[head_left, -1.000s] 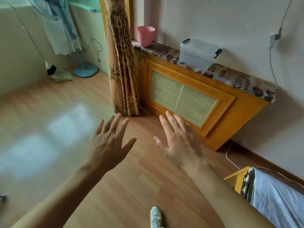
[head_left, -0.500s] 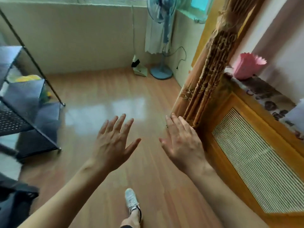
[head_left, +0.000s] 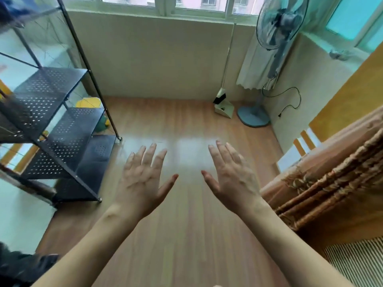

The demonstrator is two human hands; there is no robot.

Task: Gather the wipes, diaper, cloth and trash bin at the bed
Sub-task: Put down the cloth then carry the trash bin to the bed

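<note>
My left hand [head_left: 143, 181] and my right hand [head_left: 232, 177] are stretched out side by side over the wooden floor [head_left: 186, 235], palms down. Both have spread fingers and hold nothing. No wipes, diaper, cloth, trash bin or bed shows in the head view at this moment.
A black perforated metal shelf rack [head_left: 60, 129] stands at the left, with a yellow object [head_left: 89, 102] behind it. A standing fan [head_left: 271, 59] and a dustpan with a long handle [head_left: 223, 106] occupy the far right corner. Patterned curtain [head_left: 331, 177] and a wooden radiator cover [head_left: 356, 264] line the right side.
The view has swung left, away from the radiator cover and pink bin toward the window wall and black rack. Both hands stayed open in front of me.
</note>
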